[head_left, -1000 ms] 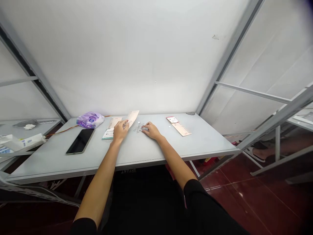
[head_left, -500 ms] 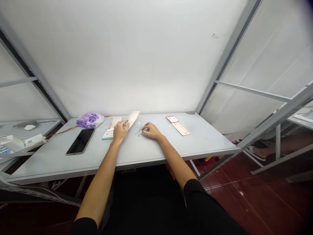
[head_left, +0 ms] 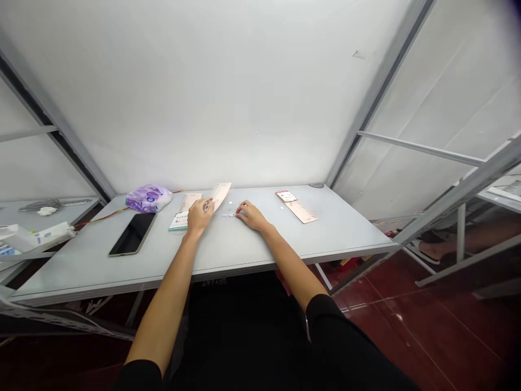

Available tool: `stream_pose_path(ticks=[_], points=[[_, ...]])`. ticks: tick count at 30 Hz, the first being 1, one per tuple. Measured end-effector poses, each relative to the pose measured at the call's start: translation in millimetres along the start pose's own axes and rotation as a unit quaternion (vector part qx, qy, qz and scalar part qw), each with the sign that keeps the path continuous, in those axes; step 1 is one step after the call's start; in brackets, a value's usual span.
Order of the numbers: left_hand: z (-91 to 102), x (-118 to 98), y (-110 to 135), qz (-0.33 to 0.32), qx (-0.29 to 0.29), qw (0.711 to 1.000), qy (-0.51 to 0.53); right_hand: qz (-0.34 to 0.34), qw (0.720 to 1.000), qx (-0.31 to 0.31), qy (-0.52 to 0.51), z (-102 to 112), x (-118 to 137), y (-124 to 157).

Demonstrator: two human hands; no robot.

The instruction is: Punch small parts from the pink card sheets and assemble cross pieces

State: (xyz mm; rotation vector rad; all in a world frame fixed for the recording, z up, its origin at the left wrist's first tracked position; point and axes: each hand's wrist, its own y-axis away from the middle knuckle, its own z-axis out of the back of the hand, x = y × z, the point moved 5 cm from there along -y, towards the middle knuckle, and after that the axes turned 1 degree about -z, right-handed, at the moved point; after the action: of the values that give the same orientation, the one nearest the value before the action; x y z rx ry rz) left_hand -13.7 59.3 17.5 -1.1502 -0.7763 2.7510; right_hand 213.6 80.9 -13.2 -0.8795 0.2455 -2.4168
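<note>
My left hand is closed on a pale pink paper card, which tilts up off the table towards the wall. A small item at its fingertips is too small to name. To the right, my right hand pinches the edge of a clear plastic piece with fine markings, low over the table; its exact kind is hard to make out. Beside my left hand lie another pale pink card and a white and green printed card, partly hidden by the hand.
A phone and a purple tissue pack lie on the left of the grey table. Further right are a long pink card and a red and white label. A white wall closes the back; metal posts stand both sides.
The clear piece in my right hand has turned, so its dark markings now show less and it looks thinner. My left hand keeps its hold on the card. The view has shifted slightly.
</note>
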Motion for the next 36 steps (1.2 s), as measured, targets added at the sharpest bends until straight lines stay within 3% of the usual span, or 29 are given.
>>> stream_pose_path(ticks=[8,17,22,31,36], points=[[-1.2,1.9,-0.8,-0.011,-0.005,1.000,0.000,-0.019,0.999,-0.024,0.024,3.5,1.3,1.4],[-1.4,0.5,-0.8,-0.008,-0.004,1.000,0.000,-0.039,0.997,0.008,-0.061,4.8,-2.8,-0.7],[-0.3,-0.6,-0.2,0.000,-0.001,1.000,0.001,-0.007,1.000,0.002,-0.007,1.5,0.1,-0.1],[0.1,-2.1,0.7,0.003,0.009,1.000,0.012,-0.058,0.993,-0.102,0.025,17.0,1.5,1.1],[1.9,-4.3,1.9,0.016,0.016,1.000,0.019,-0.032,0.989,-0.144,-0.015,18.6,-4.2,-1.6]])
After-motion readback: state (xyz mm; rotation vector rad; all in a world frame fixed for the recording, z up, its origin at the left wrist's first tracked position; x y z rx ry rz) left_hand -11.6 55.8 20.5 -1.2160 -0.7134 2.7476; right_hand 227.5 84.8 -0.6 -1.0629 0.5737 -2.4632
